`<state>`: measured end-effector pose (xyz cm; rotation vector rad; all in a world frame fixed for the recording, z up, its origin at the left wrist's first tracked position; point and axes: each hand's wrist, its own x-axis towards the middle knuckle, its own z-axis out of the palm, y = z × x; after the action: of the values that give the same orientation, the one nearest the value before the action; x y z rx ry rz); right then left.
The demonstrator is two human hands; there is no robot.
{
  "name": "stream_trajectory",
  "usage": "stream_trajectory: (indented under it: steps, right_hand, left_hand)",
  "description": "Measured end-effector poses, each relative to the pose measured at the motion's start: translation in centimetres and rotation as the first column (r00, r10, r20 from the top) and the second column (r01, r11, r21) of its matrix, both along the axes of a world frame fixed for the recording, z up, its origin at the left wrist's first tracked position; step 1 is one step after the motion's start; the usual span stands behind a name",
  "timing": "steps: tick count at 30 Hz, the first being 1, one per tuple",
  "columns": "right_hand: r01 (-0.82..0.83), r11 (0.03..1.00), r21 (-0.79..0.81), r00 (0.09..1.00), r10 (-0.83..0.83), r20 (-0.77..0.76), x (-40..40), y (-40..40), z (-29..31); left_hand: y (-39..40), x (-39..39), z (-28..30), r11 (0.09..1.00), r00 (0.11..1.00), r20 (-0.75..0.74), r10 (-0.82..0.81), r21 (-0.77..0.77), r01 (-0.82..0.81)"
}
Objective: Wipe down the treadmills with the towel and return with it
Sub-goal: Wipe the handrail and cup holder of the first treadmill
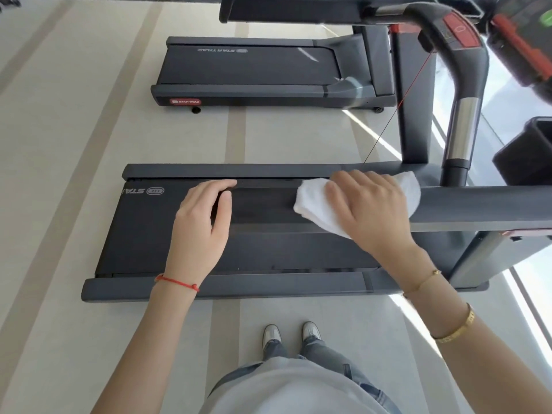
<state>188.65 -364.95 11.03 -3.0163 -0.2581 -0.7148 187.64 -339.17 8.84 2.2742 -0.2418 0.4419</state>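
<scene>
Head view: person stands beside a treadmill, looking straight down at both hands and their own shoes [291,334]
Right hand [369,209]: lies flat on top of a white towel [316,204], fingers spread and pretty much straight, pressing it down rather than pinching it
Towel: bunched under that palm, sitting on the near treadmill's padded handrail [484,204] right where the rail's end is, with one edge sticking out left over the belt and another corner poking out behind the knuckles
Left hand [201,222]: held out over the belt, fingers loosely curved with the thumb apart, nothing in it; can't tell whether it actually touches anything
Near treadmill [239,285]: dark belt with grey side rails, partial logo at the left end of the belt
Red cord [400,103]: thin line running from the console area down to the far side rail
Far treadmill [260,67]: same brand, sits parallel, well apart across a strip of floor
Floor [89,144]: pale with beige stripes, bright sun patches on the right
Wrists: red string bracelet [176,282] on the left, thin gold chain [422,282] plus a gold bangle [455,331] on the right
</scene>
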Motion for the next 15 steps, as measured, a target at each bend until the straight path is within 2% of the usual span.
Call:
stream_trajectory:
  steps: [2,3,7,11,15]
  right_hand:
    - [0.092,0.995,-0.043,0.994,-0.095,-0.050,0.3,1.0,0.3]
    - [0.064,0.996,-0.064,0.995,-0.069,-0.067,0.3,2.3,0.4]
    - [-0.157,0.988,-0.010,0.978,0.155,-0.137,0.1,7.6,0.1]
    - [-0.304,0.951,-0.055,0.950,0.298,-0.098,0.1,4.8,-0.1]
    - [-0.027,0.999,0.023,1.000,0.027,-0.015,0.4,1.2,0.0]
  left_hand:
    - [0.0,0.0,0.1,1.000,1.000,-0.018,-0.009,0.015,0.009]
    - [0.0,0.0,0.2,1.000,1.000,-0.025,-0.012,0.021,0.012]
    - [0.1,0.0,0.3,1.000,0.999,-0.040,-0.014,0.026,0.015]
    - [0.0,-0.1,0.4,0.999,0.998,-0.056,-0.013,0.030,0.015]
    - [-0.1,-0.1,0.8,0.998,0.999,-0.053,-0.004,0.066,0.008]
